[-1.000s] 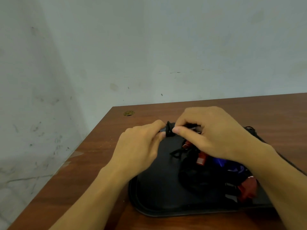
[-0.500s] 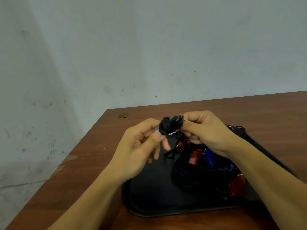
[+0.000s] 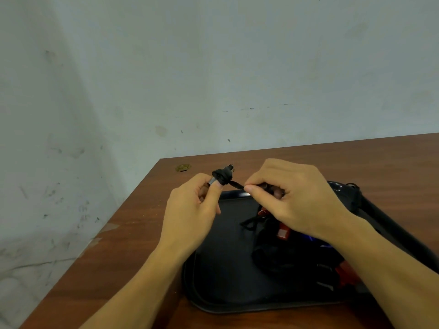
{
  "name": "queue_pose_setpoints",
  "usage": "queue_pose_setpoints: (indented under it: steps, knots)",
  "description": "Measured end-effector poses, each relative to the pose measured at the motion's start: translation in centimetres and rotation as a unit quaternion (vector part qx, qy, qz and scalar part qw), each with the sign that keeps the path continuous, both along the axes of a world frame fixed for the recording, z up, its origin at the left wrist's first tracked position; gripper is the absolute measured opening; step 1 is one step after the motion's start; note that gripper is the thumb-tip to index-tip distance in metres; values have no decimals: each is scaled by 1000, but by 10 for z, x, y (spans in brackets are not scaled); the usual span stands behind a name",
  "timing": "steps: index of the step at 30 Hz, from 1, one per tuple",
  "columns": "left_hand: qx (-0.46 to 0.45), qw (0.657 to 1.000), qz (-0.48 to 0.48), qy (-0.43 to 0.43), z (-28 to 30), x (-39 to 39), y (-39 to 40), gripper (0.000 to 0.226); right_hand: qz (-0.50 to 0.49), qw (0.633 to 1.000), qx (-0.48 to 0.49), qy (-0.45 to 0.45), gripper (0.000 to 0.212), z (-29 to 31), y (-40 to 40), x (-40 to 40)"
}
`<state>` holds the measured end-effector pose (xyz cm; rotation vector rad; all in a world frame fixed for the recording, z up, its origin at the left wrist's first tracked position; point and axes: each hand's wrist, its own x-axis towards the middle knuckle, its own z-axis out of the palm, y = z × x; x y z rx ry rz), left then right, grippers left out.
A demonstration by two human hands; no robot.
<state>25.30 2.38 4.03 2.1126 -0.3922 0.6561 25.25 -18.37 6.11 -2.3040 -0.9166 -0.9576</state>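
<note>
Left hand [image 3: 192,210] pinches small black wrapped bundle [image 3: 222,176] above far edge of tray [image 3: 228,257]. Right hand [image 3: 292,200] pinches its loose black tail [image 3: 236,184], which runs taut left-to-right between hands, bundle just left of right hand.

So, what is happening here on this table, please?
A person works above a black tray on a wooden table. The left hand holds a small black bundle, and the fingers of the right hand pinch a thin black strand that runs straight out from it. Whether it is being wound or unwound is unclear. A heap of dark cables with red plugs lies in the tray.
</note>
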Motion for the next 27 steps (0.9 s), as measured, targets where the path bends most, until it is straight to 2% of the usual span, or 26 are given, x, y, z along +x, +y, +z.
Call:
queue_pose_setpoints:
  steps: [2,7,11,15,19,22,27]
  knots:
    - [41,999,28,-9,-1,1,1,21,6,1000,7,3,22,2,1,-2]
    - [82,996,41,-21,-2,1,1,23,68,978,89,177,10,0,4,-6]
    - [192,977,41,-86,-1,-2,-1,27,149,928,241,244,15,3,2,-8]
    - [249,959,-44,-131,2,-8,-7,20,161,883,335,287,16,3,3,-2]
    - [184,963,-161,-110,4,-16,-13,10,159,858,369,321,12,0,2,1]
    - [92,975,-188,-80,4,-18,-17,14,168,858,345,341,13,0,2,-2]
    - [-61,975,-214,13,0,-18,-20,13,177,865,308,355,28,1,1,-4]
